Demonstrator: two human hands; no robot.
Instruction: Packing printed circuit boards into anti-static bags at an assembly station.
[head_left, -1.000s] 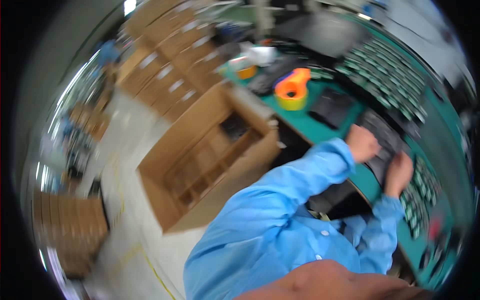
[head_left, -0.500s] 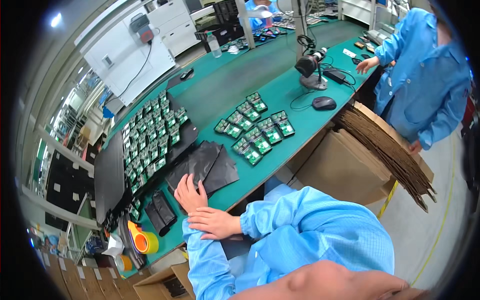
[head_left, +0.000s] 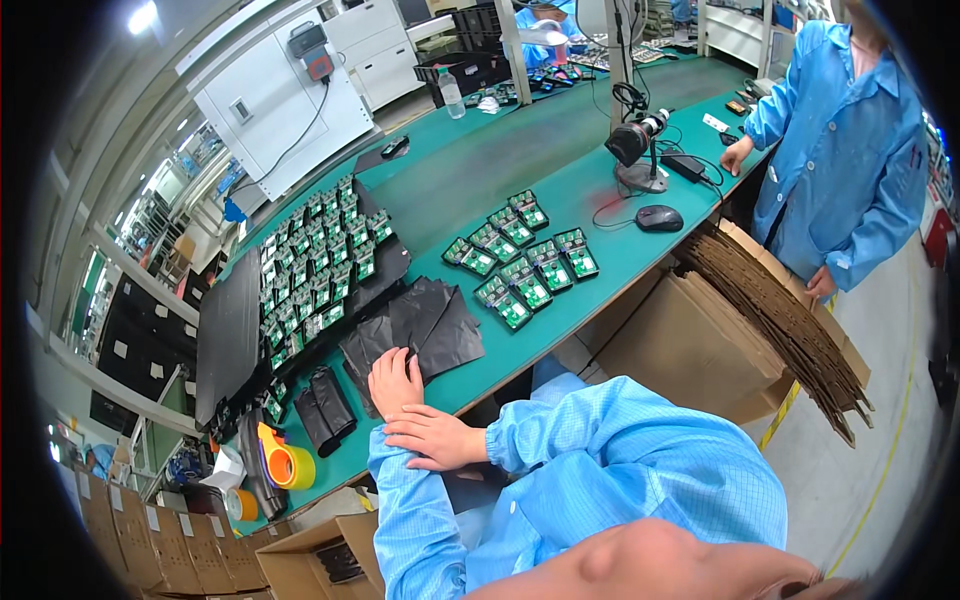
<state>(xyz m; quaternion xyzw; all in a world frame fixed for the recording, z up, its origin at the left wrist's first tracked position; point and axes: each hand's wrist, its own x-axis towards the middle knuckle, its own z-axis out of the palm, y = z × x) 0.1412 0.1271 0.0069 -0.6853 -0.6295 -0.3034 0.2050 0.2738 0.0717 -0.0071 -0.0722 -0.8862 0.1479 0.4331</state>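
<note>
My left hand (head_left: 396, 384) lies palm down at the near table edge, fingers stretched out over the corner of some flat black plastic bags (head_left: 440, 330). Across its wrist rests my right hand (head_left: 436, 437), fingers extended and lying flat, holding nothing. Beyond the bags, several green circuit boards in black casings (head_left: 548, 262) sit in two rows on the green table. To the left, many similar boards (head_left: 318, 265) stand close together on a black sheet or tray (head_left: 225, 340). A folded black bag (head_left: 325, 410) lies left of my left hand.
A tape dispenser with yellow tape (head_left: 291, 466) stands at the table's left end. Toward the right are a scanner on a stand (head_left: 637, 150) and a black mouse (head_left: 659, 218). Flattened cardboard (head_left: 775, 315) leans below the right edge, beside a person in blue (head_left: 840, 150).
The whole view has shifted slightly. The person at the right has lowered a hand toward the table edge. My hands keep the same crossed pose, the left fingers a little closer together.
</note>
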